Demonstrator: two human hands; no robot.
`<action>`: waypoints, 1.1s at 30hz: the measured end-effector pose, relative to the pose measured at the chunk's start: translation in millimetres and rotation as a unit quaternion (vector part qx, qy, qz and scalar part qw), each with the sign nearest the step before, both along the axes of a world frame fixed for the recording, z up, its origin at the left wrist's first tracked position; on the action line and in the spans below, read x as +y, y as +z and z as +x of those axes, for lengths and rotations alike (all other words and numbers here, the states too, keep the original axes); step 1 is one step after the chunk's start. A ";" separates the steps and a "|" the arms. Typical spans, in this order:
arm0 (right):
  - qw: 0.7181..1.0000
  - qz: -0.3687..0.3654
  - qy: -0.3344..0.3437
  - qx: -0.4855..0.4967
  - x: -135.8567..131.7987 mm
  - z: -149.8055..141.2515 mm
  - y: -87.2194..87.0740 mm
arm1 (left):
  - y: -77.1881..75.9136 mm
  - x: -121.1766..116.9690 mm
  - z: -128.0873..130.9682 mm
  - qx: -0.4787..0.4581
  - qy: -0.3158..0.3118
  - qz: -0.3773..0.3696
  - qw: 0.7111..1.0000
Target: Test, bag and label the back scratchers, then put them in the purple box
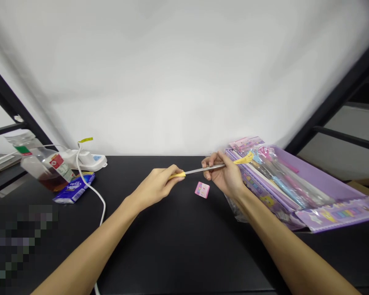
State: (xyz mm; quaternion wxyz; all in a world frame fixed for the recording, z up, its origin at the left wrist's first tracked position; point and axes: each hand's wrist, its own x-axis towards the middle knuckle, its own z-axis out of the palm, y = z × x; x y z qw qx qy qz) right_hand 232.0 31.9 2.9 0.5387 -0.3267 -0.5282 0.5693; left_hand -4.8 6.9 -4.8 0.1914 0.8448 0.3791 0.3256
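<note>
left fingers (176,173), right fingers (209,164) shut — steel rod (199,170)

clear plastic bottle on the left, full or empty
Mostly empty: the clear plastic bottle holds dark brown liquid only at its lower end, and the rest looks see-through with nothing inside.

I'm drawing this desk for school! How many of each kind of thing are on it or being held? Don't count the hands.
Rod: 1
Pink card: 1
Purple pack: 1
Bottle: 1
Blue packet: 1
Power strip: 1
White cable: 1
Total: 7
</note>
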 end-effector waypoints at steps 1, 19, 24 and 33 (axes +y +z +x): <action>1.000 0.002 0.012 0.013 -0.2 -0.7 -1.5 | 0.2 -0.5 0.1 -0.005 -0.004 -0.006 1.000; 0.996 0.000 -0.063 0.059 4.4 2.1 5.5 | -3.3 4.5 5.5 -0.116 -0.012 -0.099 0.988; 0.986 -0.006 -0.034 0.164 0.9 6.9 22.9 | -11.0 4.3 10.5 -0.136 -0.007 -0.089 0.987; 0.986 0.141 -0.061 0.061 5.8 -18.3 99.0 | -12.3 3.6 9.6 -0.013 -0.004 -0.056 0.998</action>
